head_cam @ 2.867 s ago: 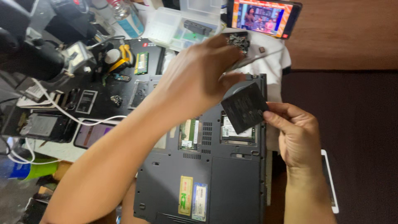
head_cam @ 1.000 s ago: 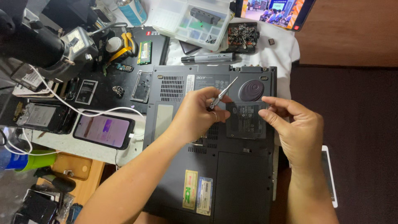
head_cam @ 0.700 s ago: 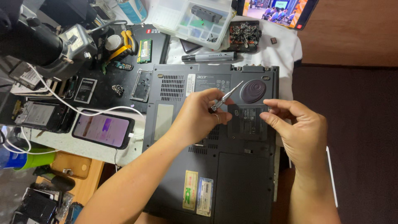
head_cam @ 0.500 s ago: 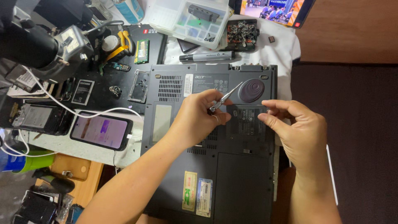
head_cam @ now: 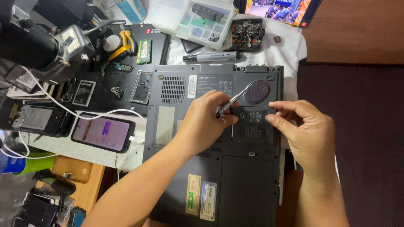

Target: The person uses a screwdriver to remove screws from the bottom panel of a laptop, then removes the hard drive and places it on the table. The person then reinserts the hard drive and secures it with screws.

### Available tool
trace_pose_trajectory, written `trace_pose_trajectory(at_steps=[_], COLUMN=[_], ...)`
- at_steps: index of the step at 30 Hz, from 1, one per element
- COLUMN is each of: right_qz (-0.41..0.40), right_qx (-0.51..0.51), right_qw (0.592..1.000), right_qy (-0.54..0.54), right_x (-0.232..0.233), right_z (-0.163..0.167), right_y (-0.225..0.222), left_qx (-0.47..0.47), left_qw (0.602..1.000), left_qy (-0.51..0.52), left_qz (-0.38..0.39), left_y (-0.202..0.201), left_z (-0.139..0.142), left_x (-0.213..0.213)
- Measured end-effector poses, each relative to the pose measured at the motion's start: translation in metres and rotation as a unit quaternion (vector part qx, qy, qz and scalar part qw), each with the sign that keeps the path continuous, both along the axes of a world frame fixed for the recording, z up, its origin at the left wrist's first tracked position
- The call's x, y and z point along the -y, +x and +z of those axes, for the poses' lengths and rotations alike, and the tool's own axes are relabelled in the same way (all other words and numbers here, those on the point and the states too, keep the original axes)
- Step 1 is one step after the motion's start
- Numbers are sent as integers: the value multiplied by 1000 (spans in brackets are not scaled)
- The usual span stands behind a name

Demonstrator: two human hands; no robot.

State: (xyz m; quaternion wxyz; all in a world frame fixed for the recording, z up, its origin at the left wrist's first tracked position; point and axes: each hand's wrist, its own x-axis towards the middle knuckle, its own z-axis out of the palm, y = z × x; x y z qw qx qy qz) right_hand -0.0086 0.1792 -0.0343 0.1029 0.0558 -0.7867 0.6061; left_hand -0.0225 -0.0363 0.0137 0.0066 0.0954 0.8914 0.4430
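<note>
My left hand (head_cam: pixel 206 120) covers the lower end of the metal tool (head_cam: pixel 233 98), so its tip is not visible; my right hand (head_cam: pixel 309 134) hides the right edge of the small cover panel (head_cam: pixel 252 122); the laptop (head_cam: pixel 235 180) is cut by the bottom edge; the screen (head_cam: pixel 280 8) at the top is cut too; the parts in the small black tray (head_cam: pixel 247 32) are too small to tell.

A cluttered repair bench under even, bright light: a black mat (head_cam: pixel 105 80) covers its upper left, a white cloth (head_cam: pixel 290 50) lies at the top centre, and a dark brown surface (head_cam: pixel 362 126) fills the right side. Above that runs a reddish wooden panel (head_cam: pixel 357 33). At lower left, a light wooden board (head_cam: pixel 84 185) juts out over grey floor (head_cam: pixel 12 193).
</note>
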Motion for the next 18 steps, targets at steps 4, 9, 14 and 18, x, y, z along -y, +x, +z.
trace_pose_trajectory(at_steps=[4, 9, 14, 18], right_qz=[-6, -1, -7, -15], right_qx=[25, 5, 3, 18], right_qw=[999, 1000, 1000, 998], right_qy=[-42, -11, 26, 50], right_x=[2, 2, 2, 3], right_z=[-1, 1, 4, 5], right_y=[-1, 0, 1, 2], left_qx=[39, 22, 22, -36], left_qw=[999, 1000, 1000, 999], left_qy=[10, 22, 3, -34], left_qz=[21, 2, -1, -9], left_y=[-1, -2, -1, 0], left_z=[-1, 0, -1, -2], left_x=[-1, 2, 3, 2])
